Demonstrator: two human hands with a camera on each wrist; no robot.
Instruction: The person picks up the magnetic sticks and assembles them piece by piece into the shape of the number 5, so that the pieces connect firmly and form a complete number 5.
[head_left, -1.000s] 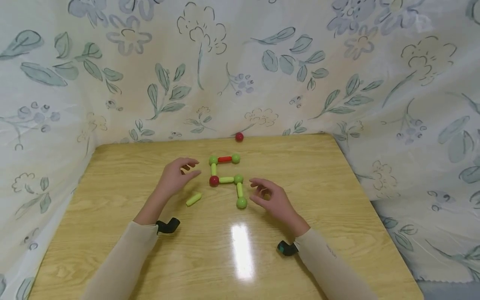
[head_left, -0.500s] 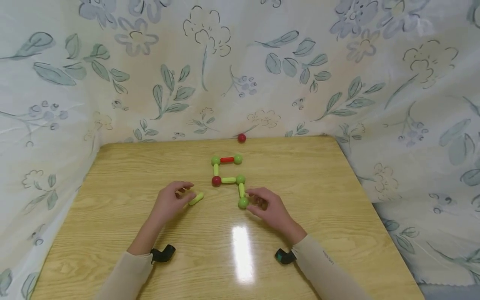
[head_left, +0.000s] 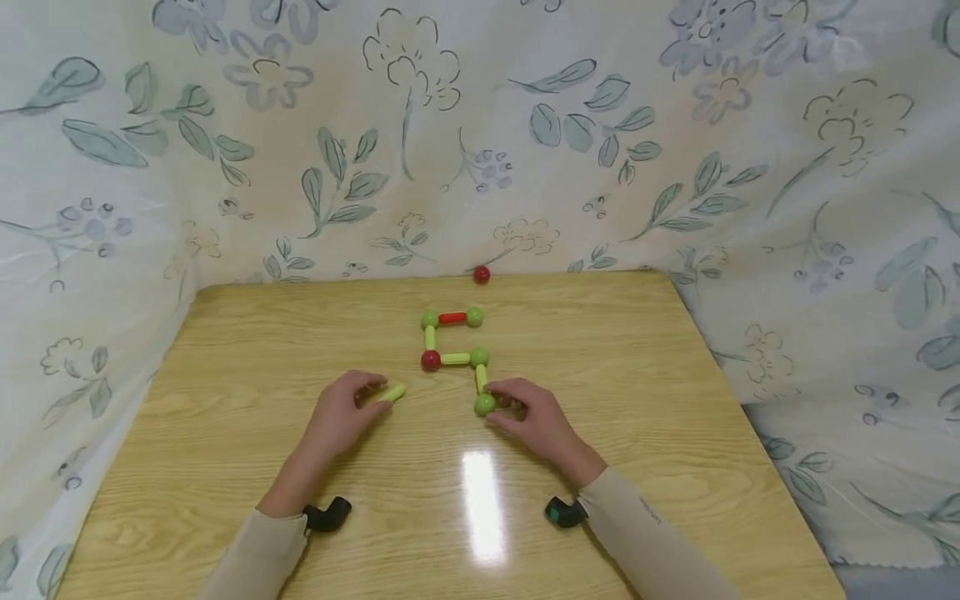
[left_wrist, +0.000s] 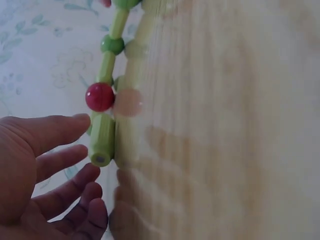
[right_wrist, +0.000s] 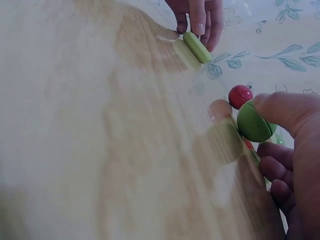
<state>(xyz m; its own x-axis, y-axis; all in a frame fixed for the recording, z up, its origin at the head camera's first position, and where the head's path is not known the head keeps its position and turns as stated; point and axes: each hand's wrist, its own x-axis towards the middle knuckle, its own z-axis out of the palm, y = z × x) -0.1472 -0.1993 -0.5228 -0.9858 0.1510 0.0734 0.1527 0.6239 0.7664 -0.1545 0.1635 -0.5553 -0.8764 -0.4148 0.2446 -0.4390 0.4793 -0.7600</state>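
In the head view, a loose yellow-green rod lies on the table, its left end between the thumb and fingers of my left hand. The left wrist view shows the rod's end with a grey disc; the thumb and fingertips are right beside it, spread apart. My right hand pinches the green ball at the near end of a zigzag ball-and-rod chain, its thumb on the ball in the right wrist view. The chain runs on through yellow-green rods, a dark red ball, and a red rod.
A loose red ball sits at the far table edge by the floral cloth. The wooden table reflects a bright light strip near its front. Black wrist cameras sit at both cuffs.
My left hand has come down and toward me from beside the chain to the loose rod. My right hand has moved left onto the near green ball and taken hold of it.
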